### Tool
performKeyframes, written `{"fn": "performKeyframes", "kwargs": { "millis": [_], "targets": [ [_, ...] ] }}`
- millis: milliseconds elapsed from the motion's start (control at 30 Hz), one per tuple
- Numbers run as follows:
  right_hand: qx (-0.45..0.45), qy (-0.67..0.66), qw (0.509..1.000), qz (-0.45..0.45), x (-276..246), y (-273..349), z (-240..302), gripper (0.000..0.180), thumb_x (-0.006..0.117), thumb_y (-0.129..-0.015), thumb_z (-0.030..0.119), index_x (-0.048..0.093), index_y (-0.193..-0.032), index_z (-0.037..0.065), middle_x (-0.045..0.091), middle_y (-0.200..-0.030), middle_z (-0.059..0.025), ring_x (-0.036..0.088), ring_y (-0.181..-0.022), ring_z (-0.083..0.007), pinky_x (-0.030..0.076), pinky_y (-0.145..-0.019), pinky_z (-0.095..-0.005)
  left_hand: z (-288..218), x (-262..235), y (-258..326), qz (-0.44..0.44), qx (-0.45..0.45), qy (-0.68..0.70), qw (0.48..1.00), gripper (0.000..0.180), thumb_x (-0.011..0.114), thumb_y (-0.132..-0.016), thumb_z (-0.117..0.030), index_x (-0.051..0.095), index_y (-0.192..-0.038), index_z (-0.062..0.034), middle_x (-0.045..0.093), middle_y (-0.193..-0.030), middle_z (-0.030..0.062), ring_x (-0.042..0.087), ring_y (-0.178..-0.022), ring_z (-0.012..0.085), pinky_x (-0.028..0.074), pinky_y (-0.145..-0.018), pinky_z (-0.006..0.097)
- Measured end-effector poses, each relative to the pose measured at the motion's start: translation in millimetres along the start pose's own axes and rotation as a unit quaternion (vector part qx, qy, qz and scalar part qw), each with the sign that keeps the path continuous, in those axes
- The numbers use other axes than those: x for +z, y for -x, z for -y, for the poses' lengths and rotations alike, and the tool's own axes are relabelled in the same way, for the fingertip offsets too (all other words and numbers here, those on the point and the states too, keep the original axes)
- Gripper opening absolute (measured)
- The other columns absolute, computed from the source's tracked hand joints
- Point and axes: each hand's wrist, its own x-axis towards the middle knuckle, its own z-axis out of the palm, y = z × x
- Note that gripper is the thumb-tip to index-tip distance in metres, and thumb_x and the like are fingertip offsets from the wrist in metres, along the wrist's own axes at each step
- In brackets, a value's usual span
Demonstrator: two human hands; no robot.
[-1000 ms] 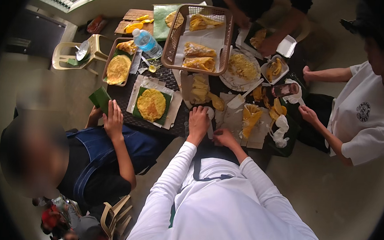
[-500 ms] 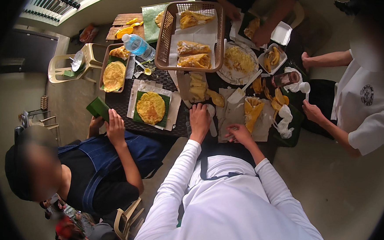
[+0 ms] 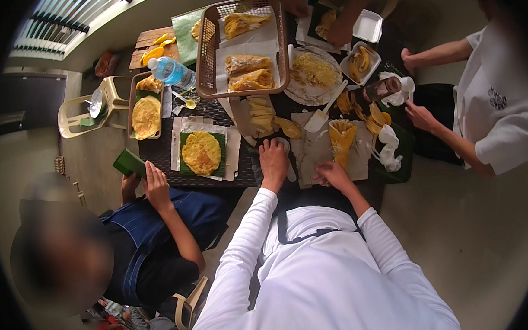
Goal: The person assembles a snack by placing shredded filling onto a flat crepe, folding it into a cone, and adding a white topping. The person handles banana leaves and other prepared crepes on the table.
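My left hand rests on the near table edge, palm down with fingers stretched forward. Beside it lies a pale, long-handled utensil, partly hidden by the fingers. My right hand is over the lower edge of a brown paper sheet, its fingers loosely bent and apart. Just beyond that hand lies a folded yellow crepe, cone-shaped and wider at its far end. Past my left hand, pale yellow strips sit on paper, next to a yellow-brown piece. A white spatula lies across the paper's far edge.
A brown basket holds folded crepes. To the left are a round yellow crepe on leaf and paper, and a water bottle. A co-worker holds a folded green leaf. Another, at right, holds a white cup near a jar.
The whole view has shifted slightly. My right hand has come a little nearer the folded crepe; my left hand stays in place. The right-hand co-worker's white cup has moved closer to the jar.
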Motion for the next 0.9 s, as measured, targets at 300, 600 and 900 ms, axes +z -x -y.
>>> {"fn": "performKeyframes", "kwargs": {
  "millis": [300,600,900],
  "targets": [
    [-0.045,-0.029,0.998,-0.025,-14,12,2,0.024,0.059,-0.099,0.022,0.066,-0.115,0.006,0.076,-0.093,-0.0045,0.066,-0.066,-0.0082,0.044,-0.053,-0.0211,-3,-3,2,-0.005,0.0,-0.056,0.998,0.022,0.066,-0.08,-0.012,0.072,-0.101,-0.0045,0.067,-0.106,0.0107,0.056,-0.106,0.0303,0.042,-0.089,0.041],
    [-0.054,-0.046,0.995,-0.07,-29,26,-12,0.024,0.061,-0.098,0.021,0.067,-0.114,0.005,0.076,-0.093,-0.0036,0.066,-0.067,-0.0076,0.047,-0.056,-0.0219,0,16,-3,0.006,0.011,-0.024,1.0,0.019,0.069,-0.081,-0.014,0.076,-0.097,-0.0071,0.07,-0.106,0.0091,0.058,-0.105,0.031,0.042,-0.089,0.043],
    [-0.049,-0.047,0.994,-0.091,-43,34,-23,0.027,0.06,-0.099,0.028,0.069,-0.117,0.009,0.076,-0.097,-0.0027,0.065,-0.071,-0.0069,0.047,-0.062,-0.0224,4,9,-8,-0.017,0.031,-0.018,0.999,0.016,0.066,-0.081,-0.011,0.075,-0.093,-0.0051,0.07,-0.096,0.0099,0.061,-0.1,0.0297,0.044,-0.087,0.041]
  ]
}}
